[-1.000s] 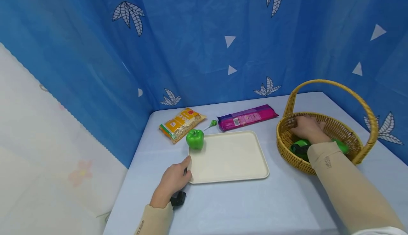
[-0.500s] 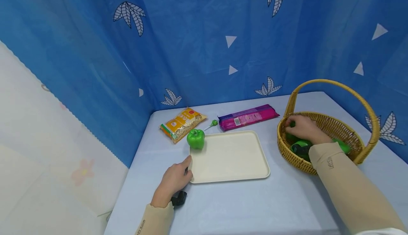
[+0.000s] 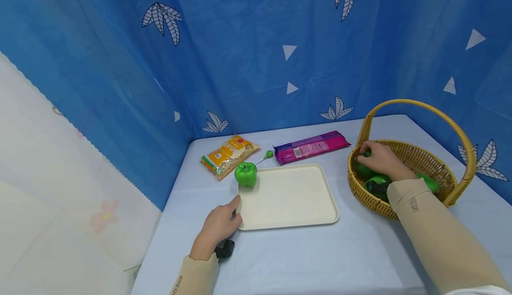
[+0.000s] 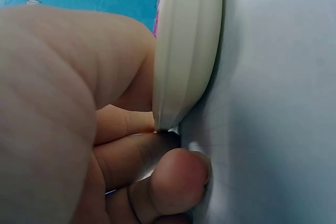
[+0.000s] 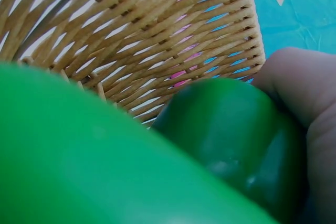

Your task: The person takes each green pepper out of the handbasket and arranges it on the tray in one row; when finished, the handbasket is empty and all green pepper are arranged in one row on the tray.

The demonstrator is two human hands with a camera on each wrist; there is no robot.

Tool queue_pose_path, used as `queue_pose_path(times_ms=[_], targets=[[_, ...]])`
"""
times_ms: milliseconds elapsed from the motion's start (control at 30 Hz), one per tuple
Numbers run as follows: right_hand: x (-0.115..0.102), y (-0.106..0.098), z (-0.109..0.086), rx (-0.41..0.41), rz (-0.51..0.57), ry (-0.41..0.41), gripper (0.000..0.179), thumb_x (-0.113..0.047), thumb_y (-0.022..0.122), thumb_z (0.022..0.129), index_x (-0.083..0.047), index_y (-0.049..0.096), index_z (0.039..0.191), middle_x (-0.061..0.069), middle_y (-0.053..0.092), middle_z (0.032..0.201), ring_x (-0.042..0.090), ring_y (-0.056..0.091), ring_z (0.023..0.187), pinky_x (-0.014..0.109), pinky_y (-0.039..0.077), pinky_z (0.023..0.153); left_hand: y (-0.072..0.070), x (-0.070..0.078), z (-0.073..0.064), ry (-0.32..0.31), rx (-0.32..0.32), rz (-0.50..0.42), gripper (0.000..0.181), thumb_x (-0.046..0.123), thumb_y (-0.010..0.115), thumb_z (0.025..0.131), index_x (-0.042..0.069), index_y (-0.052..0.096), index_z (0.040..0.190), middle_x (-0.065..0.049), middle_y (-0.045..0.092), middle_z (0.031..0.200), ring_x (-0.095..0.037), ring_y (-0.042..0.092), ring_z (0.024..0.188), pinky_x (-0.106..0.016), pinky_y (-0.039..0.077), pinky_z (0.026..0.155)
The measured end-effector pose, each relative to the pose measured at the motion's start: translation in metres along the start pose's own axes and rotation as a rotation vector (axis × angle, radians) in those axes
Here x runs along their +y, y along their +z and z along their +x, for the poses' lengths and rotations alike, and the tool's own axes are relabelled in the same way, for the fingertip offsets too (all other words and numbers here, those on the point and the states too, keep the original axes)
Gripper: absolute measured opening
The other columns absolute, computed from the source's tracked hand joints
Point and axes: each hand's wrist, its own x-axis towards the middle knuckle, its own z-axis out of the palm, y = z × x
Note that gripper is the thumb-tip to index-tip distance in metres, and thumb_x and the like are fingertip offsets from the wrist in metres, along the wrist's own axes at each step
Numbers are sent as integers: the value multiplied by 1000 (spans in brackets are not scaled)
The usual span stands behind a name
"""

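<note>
The left hand (image 3: 219, 224) rests at the left edge of a cream tray (image 3: 286, 197) on the pale surface (image 3: 300, 259), touching its rim; whether the fingers pinch it cannot be told. The right hand (image 3: 383, 159) is inside a wicker basket (image 3: 445, 173), right of the tray, its fingers curled round a dark green pepper (image 5: 226, 129). A green object (image 5: 79, 156), blurred, lies nearer the right wrist camera. A bright green pepper (image 3: 246, 176) stands at the tray's far left corner. Behind lie an orange bag (image 3: 229, 156), a green lollipop (image 3: 268, 154) and a purple-pink packet (image 3: 314, 147), before a blue curtain (image 3: 256, 55).
</note>
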Motion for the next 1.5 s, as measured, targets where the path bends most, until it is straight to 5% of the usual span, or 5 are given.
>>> queue_pose_path(times_ms=[233,567,867,1133,1500], targets=[[2,-1,-2,69,18,35,25,-28,55,96,-4,53,94,13,53,83,26,50,74,35,38,61,1,0,0,2,-5,2,62,20,58,93,5,50,152,-17,75,109,-15,53,67,-36,48,69],[5,-4,-3,163,27,111,32,-31,50,97,0,54,100,21,56,94,33,52,83,35,43,61,1,0,0,5,-3,3,62,20,58,93,5,50,153,-13,75,96,-15,53,67,-37,48,69],[4,-4,-4,104,-18,140,36,-38,49,96,-3,55,90,16,54,84,31,51,79,36,41,60,1,-1,0,9,-4,-4,63,20,58,93,4,49,153,-10,73,87,-14,51,62,-33,44,62],[1,-8,-4,-18,-18,122,58,-43,56,91,8,52,120,29,57,114,38,51,96,44,48,74,2,-1,-1,12,0,-3,62,19,58,93,4,49,153,-10,72,87,-15,51,63,-34,43,63],[5,-13,-8,-89,0,99,63,-43,56,94,9,46,127,31,52,119,40,50,99,49,48,78,3,-2,1,12,-7,-2,63,20,57,93,5,49,153,-9,71,84,-15,50,60,-33,42,59]])
